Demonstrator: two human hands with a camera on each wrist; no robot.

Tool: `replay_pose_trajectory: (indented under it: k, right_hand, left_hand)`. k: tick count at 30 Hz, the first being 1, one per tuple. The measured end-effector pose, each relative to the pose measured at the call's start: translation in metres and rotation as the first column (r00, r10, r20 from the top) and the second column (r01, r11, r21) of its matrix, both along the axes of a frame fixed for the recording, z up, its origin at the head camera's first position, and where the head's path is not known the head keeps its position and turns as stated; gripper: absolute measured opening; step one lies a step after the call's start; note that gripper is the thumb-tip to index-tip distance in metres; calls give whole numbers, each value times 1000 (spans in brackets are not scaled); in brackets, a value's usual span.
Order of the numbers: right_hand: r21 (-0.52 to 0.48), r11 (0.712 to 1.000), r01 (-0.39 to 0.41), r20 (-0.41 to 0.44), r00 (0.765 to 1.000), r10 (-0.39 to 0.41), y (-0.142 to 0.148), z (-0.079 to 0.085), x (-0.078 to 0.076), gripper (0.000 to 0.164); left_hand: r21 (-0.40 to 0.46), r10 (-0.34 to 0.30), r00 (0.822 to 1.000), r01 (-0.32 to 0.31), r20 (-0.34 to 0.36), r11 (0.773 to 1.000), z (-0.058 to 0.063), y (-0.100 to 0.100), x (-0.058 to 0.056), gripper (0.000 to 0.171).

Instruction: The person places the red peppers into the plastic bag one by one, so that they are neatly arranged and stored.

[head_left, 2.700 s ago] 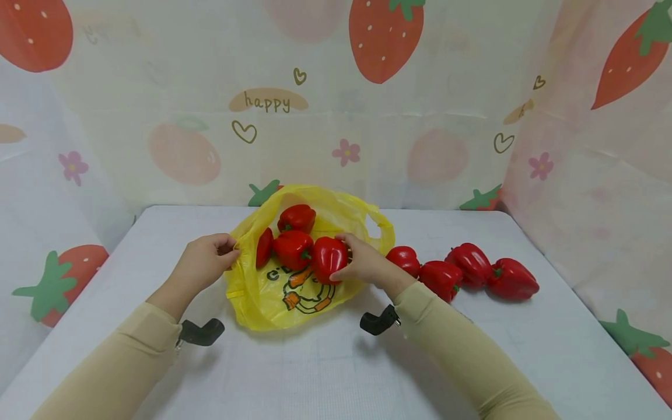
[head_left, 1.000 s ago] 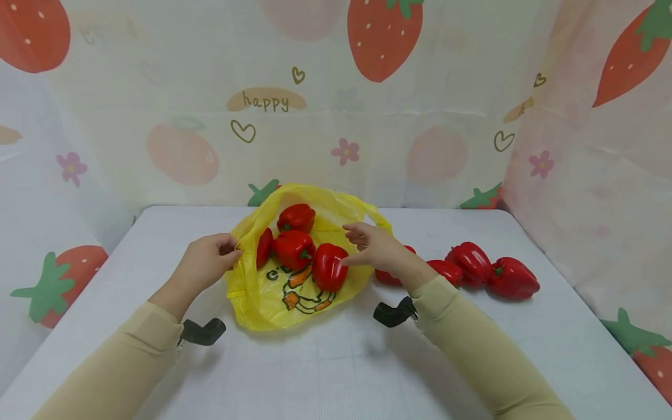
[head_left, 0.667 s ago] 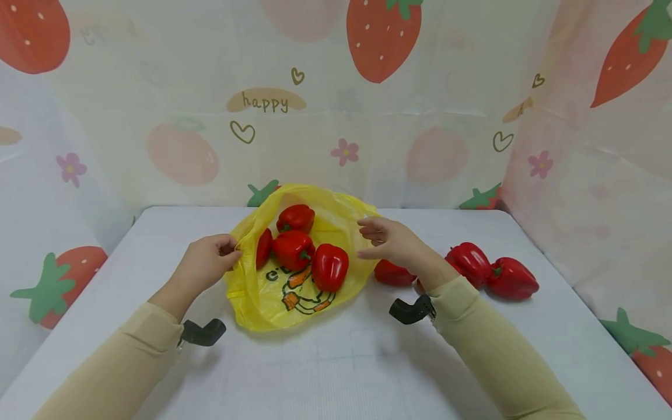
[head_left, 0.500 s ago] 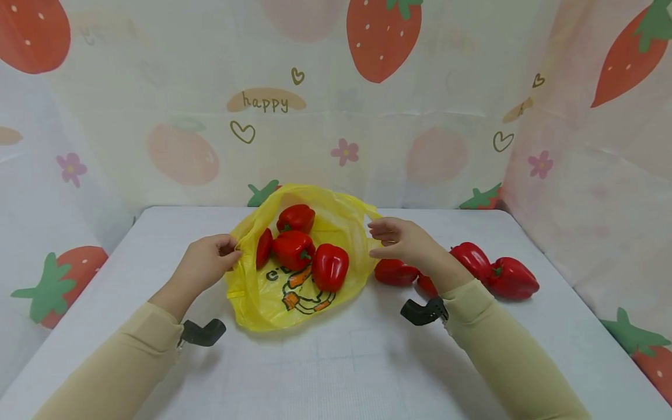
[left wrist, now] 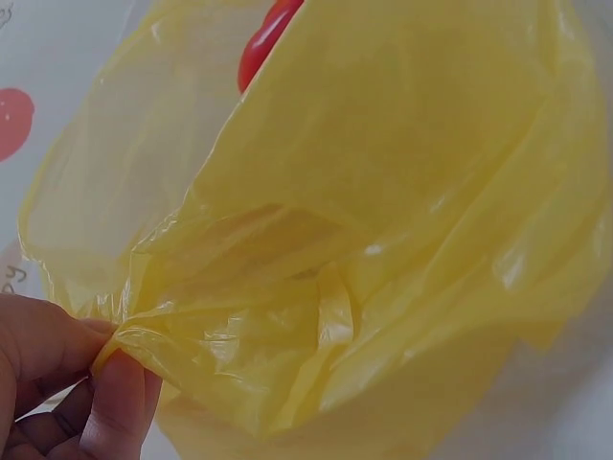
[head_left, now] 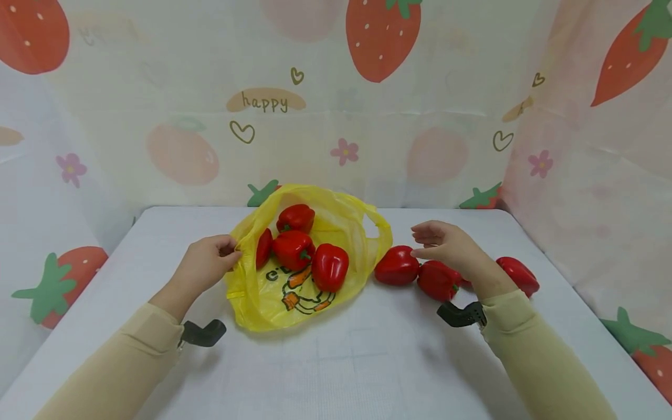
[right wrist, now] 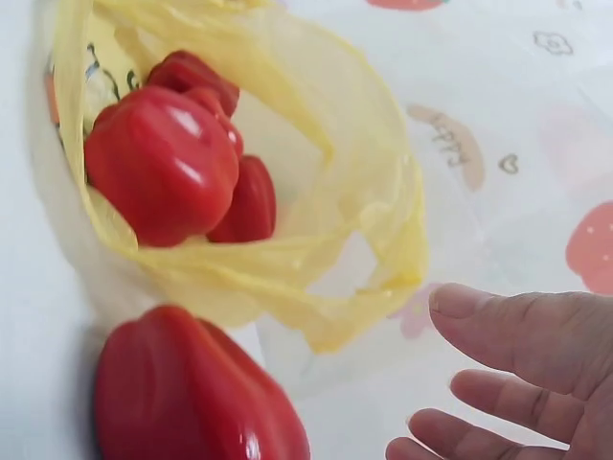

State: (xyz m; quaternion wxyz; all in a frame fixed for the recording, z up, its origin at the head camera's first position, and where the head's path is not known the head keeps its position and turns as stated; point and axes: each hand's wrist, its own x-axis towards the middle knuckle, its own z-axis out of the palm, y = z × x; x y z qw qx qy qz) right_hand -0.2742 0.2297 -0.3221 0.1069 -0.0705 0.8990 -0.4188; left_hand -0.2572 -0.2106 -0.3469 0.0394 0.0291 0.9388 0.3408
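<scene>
Yellow plastic bag point(head_left: 249, 306), limp and probably light, gapes on the table point(head_left: 336, 373) around 4 red peppers point(head_left: 329, 268); its rim, pinched by the left hand point(head_left: 210, 258), is the sensible hold. The right hand point(head_left: 452, 248), thumb spread, holding nothing, hovers near loose peppers point(head_left: 396, 267), likely stiff and slippery, best cupped round the middle; it hides most of 1, the bag's fold part of another

Head view — back from the near side of a yellow bag point(head_left: 252, 294), looking forward and down. Left wrist view: very close at the bag's left, facing its outside. Right wrist view: close at its right, facing its mouth — sharing the red peppers point(head_left: 329, 267) inside with the head view.
</scene>
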Motion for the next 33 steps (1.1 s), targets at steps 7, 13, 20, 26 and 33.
replay_pose_trajectory:
  k: [7, 13, 20, 26, 33]
  right_hand:
    - [43, 998, 51, 8, 999, -51, 28, -8, 4, 59]
    - [46, 995, 84, 40, 995, -86, 49, -16, 8, 62]
    - [15, 992, 127, 88, 988, -128, 63, -22, 16, 69]
    - [-3, 995, 95, 76, 993, -95, 67, -29, 21, 68]
    - [34, 991, 130, 84, 988, -133, 60, -43, 27, 71]
  left_hand:
    - [-5, 4, 1000, -4, -7, 1000, -1, 0, -1, 16]
    - [-2, 0, 1000, 0, -15, 1000, -2, -1, -2, 16]
    - [3, 2, 1000, -2, -5, 1000, -2, 0, -2, 17]
    - [12, -2, 1000, 2, -10, 1000, -1, 1, 0, 18]
    - [-1, -20, 1000, 20, -22, 1000, 0, 3, 1, 15]
